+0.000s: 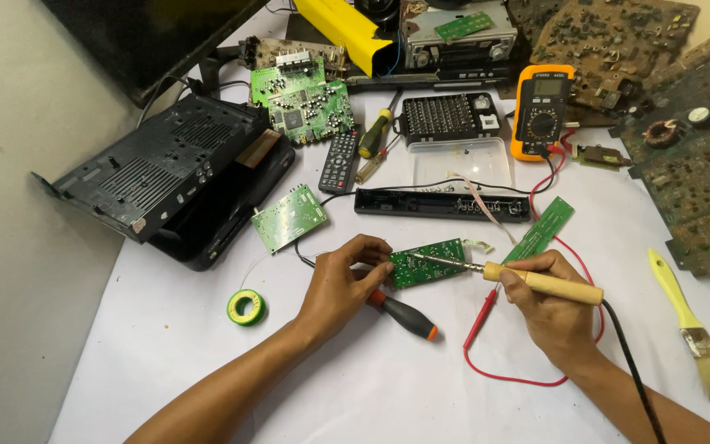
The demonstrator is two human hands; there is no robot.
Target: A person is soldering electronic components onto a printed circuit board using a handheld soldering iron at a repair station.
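On a white work surface (355, 386), a roll of green tape (246, 307) lies at nine o'clock from the left hand (340, 284), whose fingers pinch the left edge of a small green circuit board (427, 262). A black-and-orange screwdriver (404, 315) lies just under that hand. At three o'clock, the right hand (548, 306) grips a wooden-handled soldering iron (527, 279), its tip touching the board.

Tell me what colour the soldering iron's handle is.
Light tan wood, on the soldering iron in the right hand; head view.
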